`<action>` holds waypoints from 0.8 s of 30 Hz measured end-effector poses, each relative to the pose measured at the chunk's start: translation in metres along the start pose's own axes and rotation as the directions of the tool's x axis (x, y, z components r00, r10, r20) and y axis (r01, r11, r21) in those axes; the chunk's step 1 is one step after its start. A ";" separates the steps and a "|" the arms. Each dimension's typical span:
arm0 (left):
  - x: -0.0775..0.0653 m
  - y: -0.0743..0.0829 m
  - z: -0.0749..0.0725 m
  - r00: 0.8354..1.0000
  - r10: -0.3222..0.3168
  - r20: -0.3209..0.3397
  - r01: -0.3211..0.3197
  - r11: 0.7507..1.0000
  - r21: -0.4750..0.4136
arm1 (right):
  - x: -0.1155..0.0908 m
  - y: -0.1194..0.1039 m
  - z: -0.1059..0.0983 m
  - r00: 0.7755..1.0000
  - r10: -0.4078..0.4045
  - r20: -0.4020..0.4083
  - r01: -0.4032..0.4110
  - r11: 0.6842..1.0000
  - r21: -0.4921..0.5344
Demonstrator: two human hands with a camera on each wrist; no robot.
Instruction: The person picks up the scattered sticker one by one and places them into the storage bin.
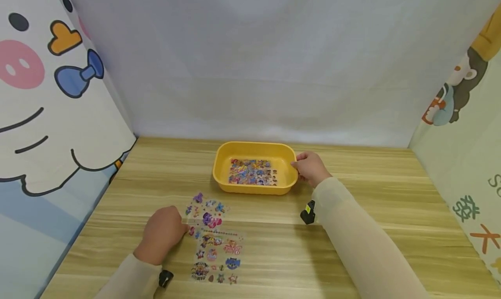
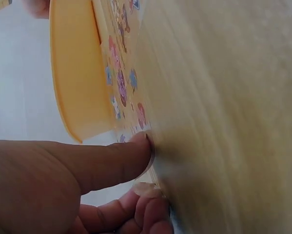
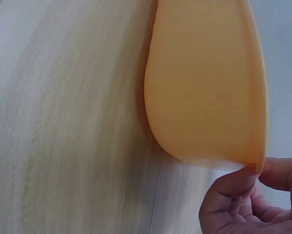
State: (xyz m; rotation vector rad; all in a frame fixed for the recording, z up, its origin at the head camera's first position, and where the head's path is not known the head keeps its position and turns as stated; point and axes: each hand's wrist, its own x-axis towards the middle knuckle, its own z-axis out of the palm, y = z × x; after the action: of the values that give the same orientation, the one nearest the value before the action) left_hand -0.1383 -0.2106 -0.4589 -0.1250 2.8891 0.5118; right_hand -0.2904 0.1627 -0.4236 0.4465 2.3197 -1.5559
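Observation:
My right hand (image 1: 312, 168) pinches the right-hand rim of a yellow plastic basin (image 1: 256, 189), thumb on one side and curled fingers on the other, as the right wrist view shows. Inside the basin lie colourful cartoon stickers (image 1: 250, 173) on clear backing. With thumb and curled fingers, my left hand (image 1: 164, 229) pinches the left edge of a transparent sticker sheet (image 1: 209, 214) in front of the basin. The left wrist view shows the thumb (image 2: 131, 156) at the corner of this sheet. A second clear sticker sheet (image 1: 219, 260) lies nearer me, its top edge meeting the first.
The basin stands on a wood-grain table (image 1: 372, 194) near a pale cloth backdrop (image 1: 274, 72). Cartoon-printed panels (image 1: 35, 107) rise at the left and right sides. Each wrist carries a small black device (image 1: 308, 213).

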 end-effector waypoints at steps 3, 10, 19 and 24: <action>0.003 -0.003 0.001 1.000 -0.011 0.006 0.012 0.999 -0.053 | -0.001 0.000 0.000 1.000 0.007 -0.001 -0.007 1.000 -0.008; 0.008 -0.012 -0.001 0.998 -0.063 0.031 0.068 0.974 -0.217 | 0.000 -0.001 0.000 1.000 0.013 0.002 -0.013 1.000 -0.021; 0.009 -0.023 -0.002 0.997 -0.046 0.067 0.069 0.912 -0.405 | 0.001 0.000 0.000 1.000 0.004 0.006 -0.004 1.000 -0.013; 0.011 -0.021 -0.002 0.994 -0.053 0.097 0.096 0.845 -0.526 | 0.002 0.001 0.000 1.000 -0.003 0.009 0.003 1.000 -0.001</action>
State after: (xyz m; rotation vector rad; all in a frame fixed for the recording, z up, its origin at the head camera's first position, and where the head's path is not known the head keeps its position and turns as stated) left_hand -0.1470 -0.2318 -0.4668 -0.2906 2.5708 1.2598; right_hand -0.2916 0.1631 -0.4256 0.4350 2.3148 -1.5551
